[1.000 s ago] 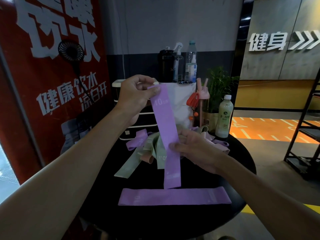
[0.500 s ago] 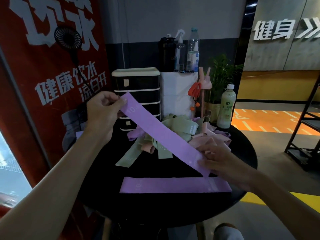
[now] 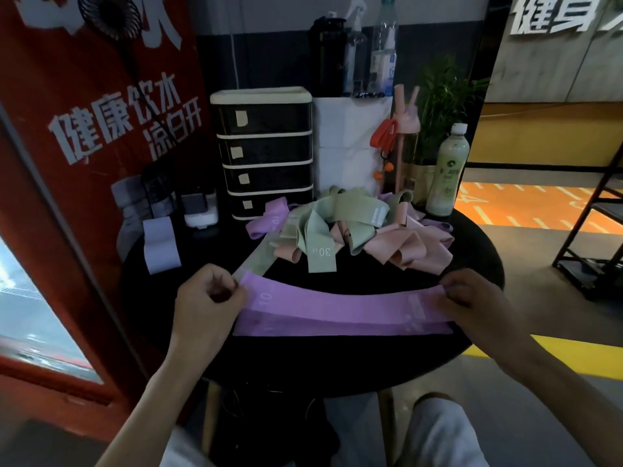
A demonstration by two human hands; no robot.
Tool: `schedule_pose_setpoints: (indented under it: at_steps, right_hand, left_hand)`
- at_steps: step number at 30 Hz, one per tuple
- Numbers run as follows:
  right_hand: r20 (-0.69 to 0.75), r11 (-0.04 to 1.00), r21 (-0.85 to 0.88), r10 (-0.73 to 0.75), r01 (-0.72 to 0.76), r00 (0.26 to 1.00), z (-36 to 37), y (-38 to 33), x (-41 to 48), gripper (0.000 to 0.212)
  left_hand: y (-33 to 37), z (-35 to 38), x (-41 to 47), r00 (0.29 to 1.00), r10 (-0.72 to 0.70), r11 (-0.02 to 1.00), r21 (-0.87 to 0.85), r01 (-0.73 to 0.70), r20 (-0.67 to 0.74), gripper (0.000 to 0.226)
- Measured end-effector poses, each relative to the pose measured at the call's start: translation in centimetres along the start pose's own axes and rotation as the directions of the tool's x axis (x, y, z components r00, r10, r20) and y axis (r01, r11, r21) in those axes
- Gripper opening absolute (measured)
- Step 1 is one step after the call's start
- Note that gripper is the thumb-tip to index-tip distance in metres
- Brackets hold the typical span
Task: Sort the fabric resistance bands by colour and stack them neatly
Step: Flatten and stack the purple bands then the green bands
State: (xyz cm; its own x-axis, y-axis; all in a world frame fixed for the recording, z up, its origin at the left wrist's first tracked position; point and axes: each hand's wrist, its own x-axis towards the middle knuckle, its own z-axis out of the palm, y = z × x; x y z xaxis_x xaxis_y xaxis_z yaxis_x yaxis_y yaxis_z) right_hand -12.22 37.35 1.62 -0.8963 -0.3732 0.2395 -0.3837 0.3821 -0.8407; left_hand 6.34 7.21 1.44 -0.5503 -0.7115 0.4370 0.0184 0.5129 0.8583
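Two purple fabric bands lie lengthwise along the front edge of a round black table [image 3: 337, 362]. The upper purple band [image 3: 337, 303], printed "10", is stretched flat between both hands and overlaps the far side of the lower purple band [image 3: 337, 329], which rests on the table. The left hand [image 3: 205, 305] pinches its left end with curled fingers; the right hand [image 3: 472, 294] pinches its right end.

Toward the back of the table sits a tangled heap of green bands [image 3: 320, 227], pink bands [image 3: 411, 247] and a few more purple ones. A pale lilac band [image 3: 160, 244] lies at the left edge. A black drawer unit [image 3: 266, 150] stands at the back edge, and a green drink bottle [image 3: 448, 173] at the back right.
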Motion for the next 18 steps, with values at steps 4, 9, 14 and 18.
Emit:
schedule_pose_setpoints:
  at_steps: [4, 9, 14, 18]
  right_hand:
    - [-0.051, 0.986, -0.14, -0.103, 0.095, 0.993, 0.6, 1.1, -0.7, 0.018]
    - [-0.045, 0.977, -0.181, -0.123, 0.113, 0.991, 1.1, 2.1, -1.1, 0.018]
    - [-0.055, 0.979, -0.17, -0.122, 0.112, 0.991, 1.0, 2.1, -1.2, 0.021]
    - [-0.069, 0.98, -0.168, -0.118, 0.105, 0.991, 1.0, 2.1, -1.2, 0.021]
  left_hand:
    - [-1.1, -0.1, -1.1, 0.999, 0.006, 0.997, 0.075, -0.009, 0.039, 0.026]
    - [-1.6, -0.1, -1.6, 0.998, 0.015, 0.988, 0.151, -0.025, 0.067, 0.023]
    - [-2.0, 0.1, -1.6, 0.995, -0.015, 0.983, 0.185, -0.004, 0.098, 0.023]
    - [-1.9, 0.1, -1.7, 0.995, -0.011, 0.976, 0.22, -0.012, 0.104, 0.022]
